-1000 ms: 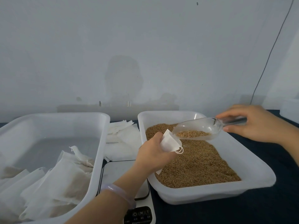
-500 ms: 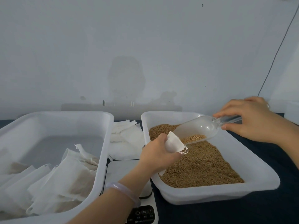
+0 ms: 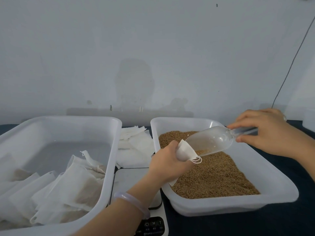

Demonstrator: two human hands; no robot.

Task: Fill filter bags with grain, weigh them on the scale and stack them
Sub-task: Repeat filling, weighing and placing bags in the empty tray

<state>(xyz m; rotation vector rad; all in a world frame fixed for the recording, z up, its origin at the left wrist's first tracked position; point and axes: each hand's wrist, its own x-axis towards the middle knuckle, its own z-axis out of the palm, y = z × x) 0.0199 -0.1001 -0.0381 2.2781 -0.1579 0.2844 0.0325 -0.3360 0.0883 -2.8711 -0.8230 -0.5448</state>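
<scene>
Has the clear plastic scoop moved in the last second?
Yes. Against the white grain tray, the clear plastic scoop has tipped mouth-down toward the white filter bag, handle raised.

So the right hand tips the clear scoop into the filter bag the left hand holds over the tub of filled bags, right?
Not quite: in the head view the left hand holds the filter bag over the grain tub. Rest stands.
</scene>
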